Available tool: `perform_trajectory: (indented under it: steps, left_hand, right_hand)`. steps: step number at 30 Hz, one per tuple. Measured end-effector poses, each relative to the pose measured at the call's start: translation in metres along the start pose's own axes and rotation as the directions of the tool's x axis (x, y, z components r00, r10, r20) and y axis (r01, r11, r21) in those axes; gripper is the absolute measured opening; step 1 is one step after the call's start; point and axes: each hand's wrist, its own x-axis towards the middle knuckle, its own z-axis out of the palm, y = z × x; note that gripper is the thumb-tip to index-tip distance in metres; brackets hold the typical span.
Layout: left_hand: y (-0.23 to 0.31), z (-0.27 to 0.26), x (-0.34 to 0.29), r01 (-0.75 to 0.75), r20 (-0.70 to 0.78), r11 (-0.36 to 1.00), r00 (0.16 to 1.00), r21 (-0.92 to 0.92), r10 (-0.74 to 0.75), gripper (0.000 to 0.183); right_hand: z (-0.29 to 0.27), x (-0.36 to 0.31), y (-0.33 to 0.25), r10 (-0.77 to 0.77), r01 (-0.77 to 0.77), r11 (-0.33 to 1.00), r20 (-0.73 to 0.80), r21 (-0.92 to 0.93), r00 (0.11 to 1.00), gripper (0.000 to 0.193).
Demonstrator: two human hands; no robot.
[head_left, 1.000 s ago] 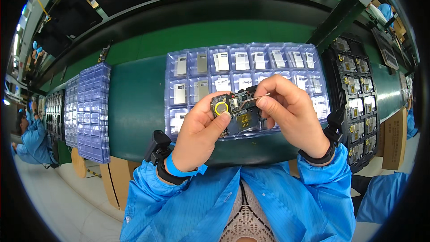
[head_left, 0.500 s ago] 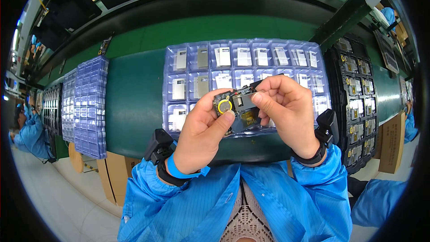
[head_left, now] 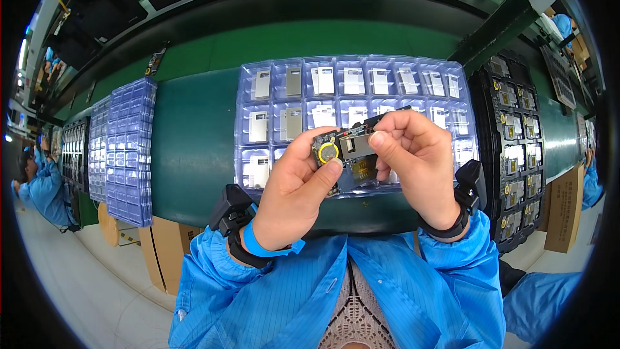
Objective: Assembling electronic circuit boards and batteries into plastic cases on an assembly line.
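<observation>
Our left hand (head_left: 289, 189) and right hand (head_left: 418, 158) are both narrowed into thumb-and-finger pinches above the clear compartment tray (head_left: 243, 105). We find the circuit board (head_left: 349, 175) in the left grip and the slotted metal plate (head_left: 356, 146) in the right, lying over the board; contact cannot be confirmed. We judge a steady board, level plate and light pressure near the 1 yellow-ringed disc (head_left: 328, 152) best.

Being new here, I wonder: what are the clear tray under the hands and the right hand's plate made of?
Clear tray: probably thin moulded plastic, glossy and bluish, with glare along its ridges.
Plate in the right hand: likely metal, satin grey, with a soft sheen, perhaps coated plastic.
</observation>
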Motion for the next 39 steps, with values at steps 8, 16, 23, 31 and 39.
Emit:
perform_trajectory:
  steps: [8, 16, 23, 31, 39]
  left_hand:
    - [0.000, 0.001, 0.001, 0.010, -0.009, 1.000, 1.000, 0.007, -0.010, 0.032]
    - [-0.001, 0.000, 0.002, -0.007, -0.001, 1.000, 1.000, 0.023, 0.007, 0.033]
    - [-0.001, 0.000, 0.004, -0.008, 0.013, 1.000, 1.000, 0.028, 0.007, 0.032]
    - [0.002, 0.000, 0.004, -0.005, -0.004, 0.997, 1.000, 0.080, 0.005, 0.032]
    - [-0.002, 0.003, 0.004, -0.141, -0.099, 0.966, 0.981, 0.216, 0.165, 0.020]
  right_hand:
    - [0.000, 0.000, 0.001, -0.006, 0.006, 1.000, -0.002, -0.028, 1.000, 0.008]
    - [0.001, 0.001, 0.001, -0.007, 0.006, 0.999, -0.020, -0.035, 1.000, 0.008]
    - [0.001, 0.001, 0.001, -0.018, 0.016, 0.997, -0.025, -0.069, 1.000, 0.008]
    - [0.002, 0.000, 0.008, -0.134, 0.120, 0.977, -0.071, -0.174, 0.988, 0.008]
    - [0.008, -0.005, 0.006, -0.429, 0.347, 0.783, -0.045, -0.517, 0.902, 0.009]
